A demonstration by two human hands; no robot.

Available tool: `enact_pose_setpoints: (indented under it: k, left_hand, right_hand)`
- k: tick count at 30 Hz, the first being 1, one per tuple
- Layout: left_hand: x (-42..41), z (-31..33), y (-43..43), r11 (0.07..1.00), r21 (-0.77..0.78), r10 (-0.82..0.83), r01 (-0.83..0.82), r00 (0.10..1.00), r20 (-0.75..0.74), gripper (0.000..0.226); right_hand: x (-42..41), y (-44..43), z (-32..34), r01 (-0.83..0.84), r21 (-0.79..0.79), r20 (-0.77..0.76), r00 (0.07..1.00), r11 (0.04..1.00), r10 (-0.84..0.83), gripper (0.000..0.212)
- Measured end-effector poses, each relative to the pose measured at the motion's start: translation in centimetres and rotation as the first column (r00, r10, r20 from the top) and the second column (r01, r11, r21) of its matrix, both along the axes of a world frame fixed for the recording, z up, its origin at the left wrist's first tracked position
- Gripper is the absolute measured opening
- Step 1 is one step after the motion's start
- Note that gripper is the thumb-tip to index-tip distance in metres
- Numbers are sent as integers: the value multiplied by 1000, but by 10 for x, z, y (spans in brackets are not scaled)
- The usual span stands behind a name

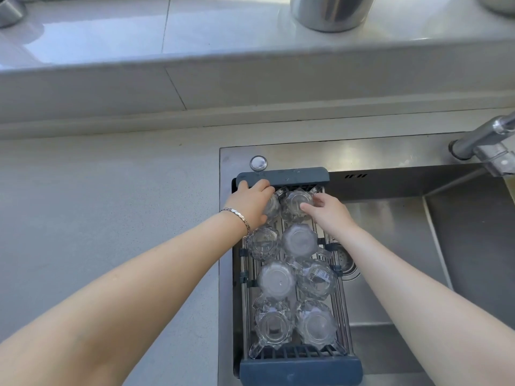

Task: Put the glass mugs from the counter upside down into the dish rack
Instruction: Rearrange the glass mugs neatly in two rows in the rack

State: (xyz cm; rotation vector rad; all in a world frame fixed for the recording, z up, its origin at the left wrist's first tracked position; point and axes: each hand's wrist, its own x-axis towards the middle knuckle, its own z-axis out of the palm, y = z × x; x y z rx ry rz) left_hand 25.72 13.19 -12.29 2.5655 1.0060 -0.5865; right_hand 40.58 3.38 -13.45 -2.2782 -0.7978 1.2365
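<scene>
Sink-top dish rack (301,367) full of upturned glass mugs.
Left hand (252,203) grips the 11 o'clock mug (271,204); right hand (326,208), fingers spread, touches its neighbour (296,203).

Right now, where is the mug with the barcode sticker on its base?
In the head view, the stickered mug sits upside down in the dish rack's right column, third row from the far end, between two other mugs and nearer than both hands.

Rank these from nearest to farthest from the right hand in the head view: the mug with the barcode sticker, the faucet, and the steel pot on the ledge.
From the right hand:
1. Mug with the barcode sticker, in the dish rack, just below the hand.
2. Faucet, at the sink's right edge.
3. Steel pot, on the ledge at the top.
</scene>
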Motion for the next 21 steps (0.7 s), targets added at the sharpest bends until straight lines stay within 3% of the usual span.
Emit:
enact_pose_setpoints:
  k: [4,8,10,13,16,21]
  left_hand:
    - [-5,-2,-2,1000,7,-16,16,1000,2,65]
    - [-24,10,-19,995,81,44,-64,973,228,58]
    - [-35,16,-32,999,31,12,-22,961,276,55]
    - [-46,15,-51,992,-5,-125,127,982,142,60]
    - [-43,8,-65,998,-22,-62,62,998,-9,64]
    - [-24,8,-73,995,-77,63,-71,993,-102,67]
  right_hand:
    - [-4,0,-2,39,16,-71,997,999,-38,60]
    - [-25,-15,9,58,99,151,986,993,-72,57]
    - [-41,-29,16,-43,71,207,978,997,27,69]
    - [-58,-46,11,-251,-155,301,909,956,287,83]
    - [-59,-48,7,-216,-174,276,926,961,258,77]
    - [-53,-47,26,-210,-120,281,930,970,236,69]
